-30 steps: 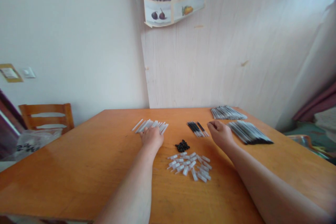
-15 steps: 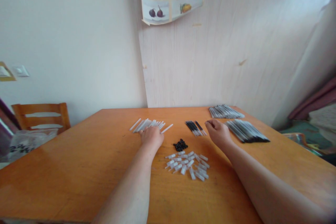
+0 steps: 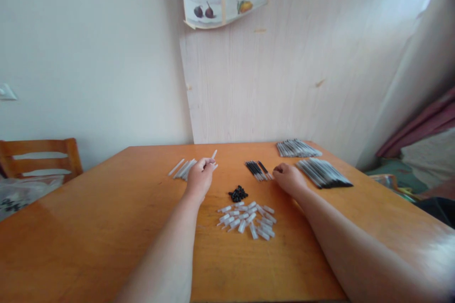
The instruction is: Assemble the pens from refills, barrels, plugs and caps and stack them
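My left hand (image 3: 199, 177) is closed in a pinch around a slim white pen barrel (image 3: 214, 154), whose end sticks up past the fingers. Beside and partly behind this hand lies a group of white barrels (image 3: 183, 169). My right hand (image 3: 288, 178) rests with curled fingers at the right side of the black pen refills (image 3: 254, 170); what its fingertips hold, if anything, is hidden. Between the forearms lie a small heap of black plugs (image 3: 238, 193) and, nearer me, scattered translucent white caps (image 3: 249, 218) with thin tips.
To the right of my right hand lies a stack of grey pens with black ends (image 3: 323, 173), and a second stack of grey pens (image 3: 297, 148) is behind it. The wooden table (image 3: 88, 227) reaches the wall. A chair (image 3: 40, 156) with a plastic bag (image 3: 28, 191) stands left.
My left hand has lifted off the white barrels with one in its pinch and turned more upright. My right hand has come down closer to the refills. The view has shifted slightly right.
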The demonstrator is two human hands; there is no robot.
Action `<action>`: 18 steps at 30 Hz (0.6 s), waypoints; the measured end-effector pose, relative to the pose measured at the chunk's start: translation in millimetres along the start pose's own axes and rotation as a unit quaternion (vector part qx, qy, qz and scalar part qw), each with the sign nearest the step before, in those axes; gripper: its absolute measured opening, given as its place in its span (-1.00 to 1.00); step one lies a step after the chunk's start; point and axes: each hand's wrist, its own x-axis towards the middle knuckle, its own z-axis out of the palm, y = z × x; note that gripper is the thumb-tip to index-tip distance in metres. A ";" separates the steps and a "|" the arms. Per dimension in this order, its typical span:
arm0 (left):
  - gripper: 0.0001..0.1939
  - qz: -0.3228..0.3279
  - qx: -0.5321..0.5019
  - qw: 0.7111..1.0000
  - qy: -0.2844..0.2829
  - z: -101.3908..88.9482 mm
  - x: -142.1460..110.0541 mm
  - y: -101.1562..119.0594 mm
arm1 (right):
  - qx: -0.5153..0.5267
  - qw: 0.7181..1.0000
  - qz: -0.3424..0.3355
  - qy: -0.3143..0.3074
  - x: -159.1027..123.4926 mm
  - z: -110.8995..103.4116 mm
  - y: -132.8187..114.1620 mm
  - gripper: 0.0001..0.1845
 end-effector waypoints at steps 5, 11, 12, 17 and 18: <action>-0.72 -0.017 -0.105 0.994 -0.003 4.3 -3.0 3.9 | -0.054 0.998 0.016 -0.038 -3.1 1.1 -5.4 -0.71; -0.68 -0.025 -0.126 0.992 -0.008 9.3 -0.2 -1.3 | -0.085 0.995 0.022 -0.053 -4.1 1.4 -10.8 -0.68; -0.68 -0.021 -0.130 0.991 -0.004 9.6 0.4 -1.9 | -0.087 0.994 0.024 -0.056 -3.9 1.4 -11.3 -0.68; -0.73 0.008 -0.125 0.992 0.030 8.5 1.4 -0.2 | -0.095 0.991 0.046 -0.079 -1.7 -0.5 -13.6 -0.69; -0.74 0.012 -0.123 0.992 0.032 8.1 1.3 0.6 | -0.095 0.991 0.053 -0.084 -0.9 -0.9 -13.8 -0.68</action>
